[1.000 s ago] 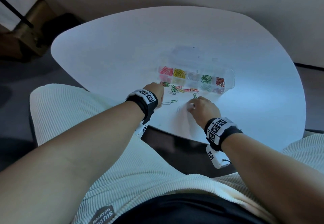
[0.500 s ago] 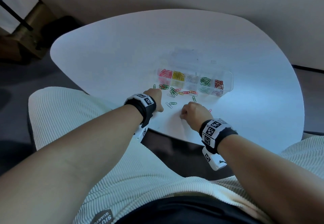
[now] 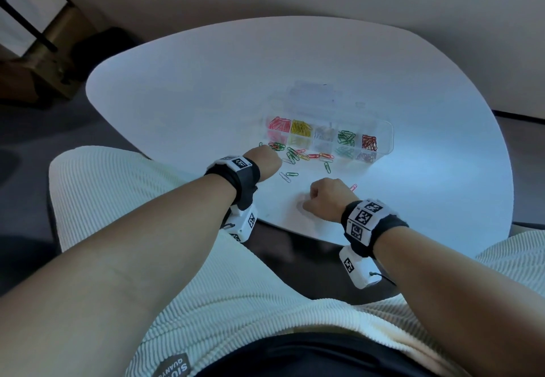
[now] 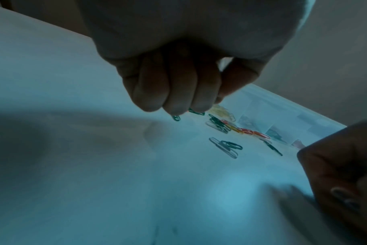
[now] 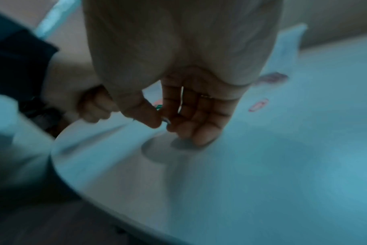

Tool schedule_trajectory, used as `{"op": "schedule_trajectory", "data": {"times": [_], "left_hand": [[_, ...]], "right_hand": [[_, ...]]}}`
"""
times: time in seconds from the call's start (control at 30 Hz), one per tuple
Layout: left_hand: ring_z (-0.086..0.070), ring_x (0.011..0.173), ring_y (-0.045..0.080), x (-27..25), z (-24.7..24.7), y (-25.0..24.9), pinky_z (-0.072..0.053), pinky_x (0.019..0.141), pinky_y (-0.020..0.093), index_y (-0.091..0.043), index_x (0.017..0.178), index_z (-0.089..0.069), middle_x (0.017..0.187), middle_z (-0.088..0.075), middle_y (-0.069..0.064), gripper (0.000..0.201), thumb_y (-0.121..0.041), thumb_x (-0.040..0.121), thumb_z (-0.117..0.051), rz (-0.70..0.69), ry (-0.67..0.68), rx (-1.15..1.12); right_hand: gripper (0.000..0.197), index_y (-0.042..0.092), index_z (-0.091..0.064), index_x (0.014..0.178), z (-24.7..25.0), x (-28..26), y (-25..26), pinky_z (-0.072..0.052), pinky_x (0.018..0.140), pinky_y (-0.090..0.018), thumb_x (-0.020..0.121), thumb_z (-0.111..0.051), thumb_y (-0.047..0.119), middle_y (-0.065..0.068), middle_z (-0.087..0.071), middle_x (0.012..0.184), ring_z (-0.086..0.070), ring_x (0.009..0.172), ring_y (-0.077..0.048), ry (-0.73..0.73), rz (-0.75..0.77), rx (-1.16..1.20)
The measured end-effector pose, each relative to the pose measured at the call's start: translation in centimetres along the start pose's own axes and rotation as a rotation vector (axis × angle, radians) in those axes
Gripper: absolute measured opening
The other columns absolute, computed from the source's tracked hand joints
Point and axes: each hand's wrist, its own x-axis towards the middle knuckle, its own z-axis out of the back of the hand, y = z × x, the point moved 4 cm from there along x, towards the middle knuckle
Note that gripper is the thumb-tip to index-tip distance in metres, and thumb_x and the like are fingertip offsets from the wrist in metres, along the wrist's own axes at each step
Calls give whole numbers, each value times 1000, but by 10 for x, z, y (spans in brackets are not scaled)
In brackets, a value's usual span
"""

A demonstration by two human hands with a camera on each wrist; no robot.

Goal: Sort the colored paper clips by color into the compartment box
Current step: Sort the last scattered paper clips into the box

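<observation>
A clear compartment box (image 3: pixel 388 138) lies on the white table (image 3: pixel 206 96), with pink, yellow, pale, green and red clips in separate compartments. Several loose paper clips (image 3: pixel 300 155) are scattered just in front of it. My left hand (image 3: pixel 269 160) hovers at the left end of that scatter, fingers curled; in the left wrist view green clips (image 4: pixel 175 117) stick out under its fingertips (image 4: pixel 174 106). My right hand (image 3: pixel 312 199) is nearer the table's front edge, thumb and forefinger pinching a pale clip (image 5: pixel 165 120), also seen as the pale clip (image 4: pixel 342 195).
A lone pink clip (image 3: pixel 353 187) lies just right of my right hand. A white and a green clip (image 3: pixel 290 175) lie between my hands. The table's front edge (image 3: pixel 295 230) runs close under both wrists. Brown boxes (image 3: pixel 44 61) stand on the floor at far left.
My right hand has drawn back from the loose clips toward the table's front edge, now pinching a pale clip. My left hand stays by the left end of the scatter.
</observation>
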Motion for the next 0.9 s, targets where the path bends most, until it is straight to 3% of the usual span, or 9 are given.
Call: {"op": "schedule_trajectory", "data": {"times": [0.13, 0.17, 0.27, 0.33, 0.43, 0.6, 0.73, 0.8, 0.9], "left_hand": [[-43, 63, 18, 3, 1, 5, -30, 54, 26, -18, 72, -47, 68, -45, -2, 18, -25, 85, -57, -16, -98, -21], [-49, 68, 17, 2, 0, 7, -33, 56, 26, -21, 83, -53, 74, -50, -6, 9, -26, 83, -60, -4, -90, -59], [-57, 82, 19, 2, -1, 7, -40, 65, 27, -33, 104, -57, 95, -56, -8, 23, -29, 81, -61, -9, -113, -67], [-56, 83, 20, 1, 0, 5, -41, 69, 27, -36, 108, -59, 97, -54, -8, 26, -30, 83, -61, -7, -137, -31], [-56, 83, 20, 1, 1, 2, -42, 71, 27, -35, 102, -63, 97, -58, -7, 19, -31, 84, -60, -23, -152, 3], [-63, 78, 22, 0, 1, 0, -50, 68, 28, -23, 93, -69, 91, -68, -2, 14, -28, 82, -63, -11, -104, 28], [-58, 73, 24, 2, -7, 9, -45, 64, 30, -8, 92, -67, 90, -67, 8, 32, -37, 83, -56, 47, 1, -17], [-52, 76, 26, 3, -3, 11, -38, 64, 28, -5, 82, -57, 87, -57, 11, 30, -32, 91, -46, 69, 21, -86], [-43, 69, 24, 6, 15, 14, -38, 60, 27, -12, 60, -38, 70, -44, 6, 32, -12, 92, -40, 136, -62, -310]], "right_hand": [[36, 17, -35, 46, 1, -1, -9, -24, 49, -23, 75, -40, -3, -5, -34, 52, -30, 49, -19, -21, -69, 714], [39, 19, -27, 44, 2, -2, -9, -18, 49, -23, 72, -34, -8, -1, -28, 50, -21, 48, -16, -31, -70, 881], [37, 19, -21, 48, 8, -1, 0, -11, 51, -21, 64, -26, -14, 1, -21, 51, -10, 49, -12, -31, -8, 1115], [37, 18, -25, 54, 13, 3, 4, -12, 49, -19, 71, -28, -14, -1, -25, 50, -11, 48, -11, -56, 23, 1152], [34, 18, -33, 64, 21, 12, 11, -16, 46, -18, 92, -36, -2, -4, -34, 55, -18, 43, -12, -97, 28, 1075], [7, 21, -61, 89, 28, 31, 31, -41, 56, -27, 88, -54, 18, 2, -55, 69, -52, 62, -17, -212, 101, 363], [28, 30, -66, 118, 24, 43, 36, -51, 74, -29, 91, -58, 29, -4, -68, 105, -65, 89, -23, -238, 83, 93], [26, 32, -68, 116, 25, 48, 36, -51, 71, -28, 91, -60, 30, -6, -68, 112, -67, 90, -25, -266, 64, 25], [12, 28, -74, 97, 25, 52, 36, -47, 63, -26, 88, -67, 32, -7, -71, 97, -67, 79, -26, -253, 33, -39]]}}
